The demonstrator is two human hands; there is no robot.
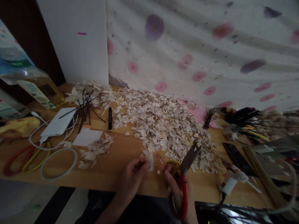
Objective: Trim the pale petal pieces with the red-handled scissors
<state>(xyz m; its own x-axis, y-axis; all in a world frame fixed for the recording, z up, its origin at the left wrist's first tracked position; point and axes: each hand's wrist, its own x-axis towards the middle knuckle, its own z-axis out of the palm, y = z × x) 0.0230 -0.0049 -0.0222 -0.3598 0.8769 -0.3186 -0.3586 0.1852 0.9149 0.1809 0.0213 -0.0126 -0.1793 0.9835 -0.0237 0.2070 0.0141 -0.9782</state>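
Observation:
Between the thumb and fingers of my left hand (pixel 136 171) a pale dried petal (pixel 150 161) is pinched, just above the table's front part. My right hand (pixel 175 186) grips a pair of scissors (pixel 183 174) with red and yellow handles. Its blades are slightly apart and point up and away, toward the heap. Past both hands spreads a big pile of dried petals (pixel 163 121), whitish and brown. A smaller cluster of petals (pixel 95 151) lies to the left of my left hand.
At left are a white power bank (pixel 58 121) with a cable, a black marker (pixel 110 119), dark twigs (pixel 86 109), red-and-yellow pliers (pixel 28 158) and a large bottle (pixel 39 87). A white glue gun (pixel 233 180) and a dark phone (pixel 239 160) lie at right. Behind hangs a patterned cloth (pixel 198 46).

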